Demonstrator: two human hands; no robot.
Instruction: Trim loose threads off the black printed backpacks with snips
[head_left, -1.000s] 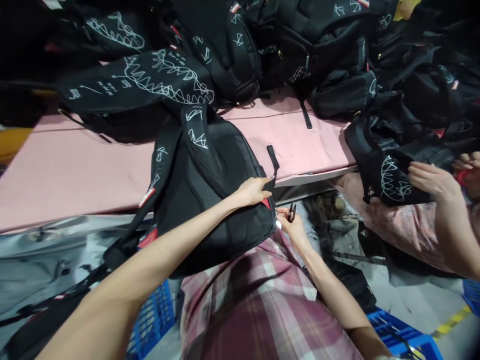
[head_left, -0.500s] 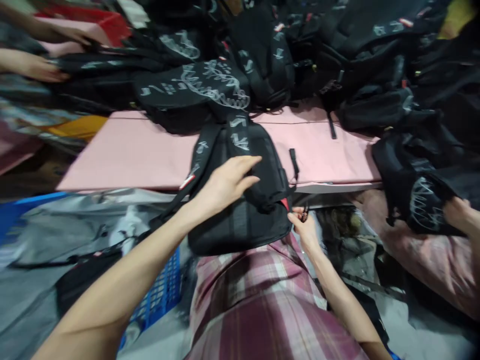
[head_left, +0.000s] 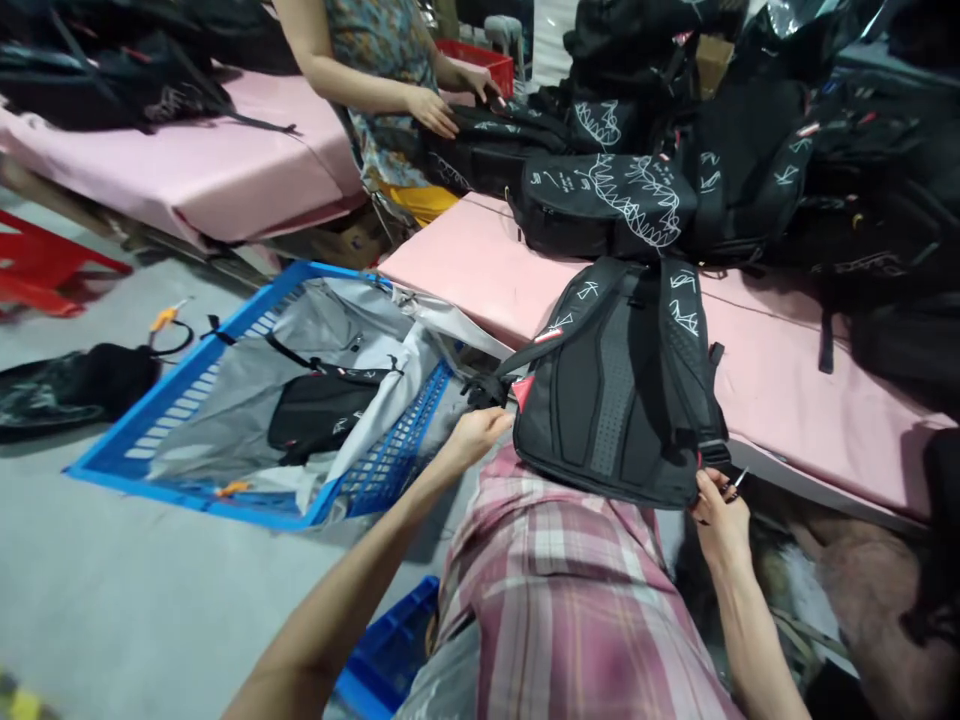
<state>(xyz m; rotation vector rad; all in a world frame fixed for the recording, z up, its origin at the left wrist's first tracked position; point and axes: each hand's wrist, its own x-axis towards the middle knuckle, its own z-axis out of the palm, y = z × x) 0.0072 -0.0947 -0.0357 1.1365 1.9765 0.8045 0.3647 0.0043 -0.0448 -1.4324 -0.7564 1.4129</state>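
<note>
A black backpack (head_left: 622,390) with white scribble print lies back-side up, half on the pink table (head_left: 780,380) and half on my lap. My left hand (head_left: 476,437) is closed at its lower left corner, by the strap end and a red tab. My right hand (head_left: 718,500) grips the lower right corner and holds small thread snips whose tips stick out by the fingers.
A blue crate (head_left: 247,400) lined with grey plastic holds another black bag on the floor at left. Several black backpacks (head_left: 615,190) are piled across the table's far side. Another person (head_left: 375,70) handles a bag beyond. A second pink table (head_left: 172,160) stands far left.
My view has swung left, bringing the blue crate and the other person into sight. My left hand moved from the backpack's middle to its lower left corner; my right stays at the right corner.
</note>
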